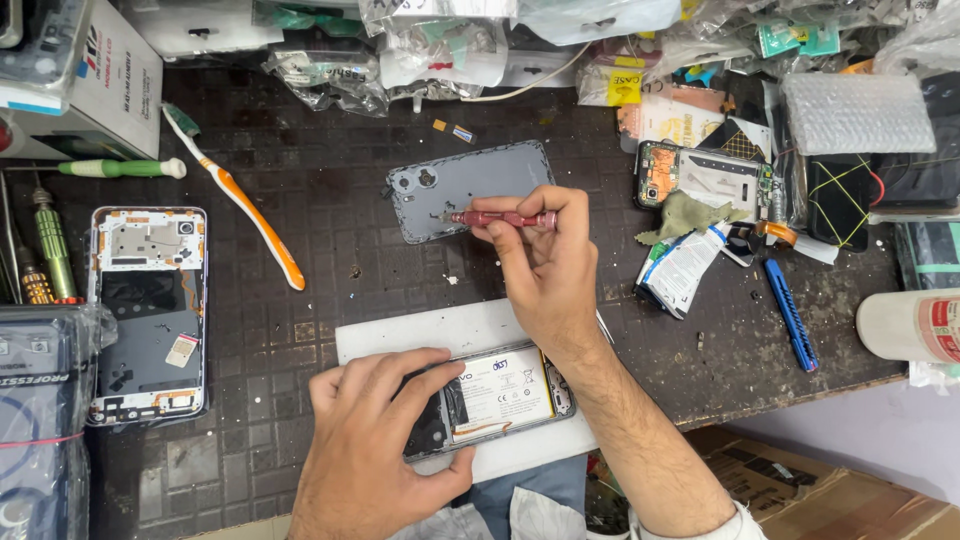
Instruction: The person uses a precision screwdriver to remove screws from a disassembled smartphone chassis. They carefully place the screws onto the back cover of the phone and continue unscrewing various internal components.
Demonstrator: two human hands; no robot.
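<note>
My left hand (375,440) lies flat over the left part of an opened phone (500,395) with a white battery, which rests on a white board (400,335) at the near edge of the table. My right hand (540,265) holds a red screwdriver (500,217) level, its tip pointing left over a grey phone back cover (470,180) lying on the dark mat beyond the board.
Another opened phone (148,315) lies at the left, beside green-handled screwdrivers (50,245) and an orange and white toothbrush (250,215). At the right are a third phone frame (705,175), a blue tool (792,315), a white tube (905,325) and piles of plastic bags along the back.
</note>
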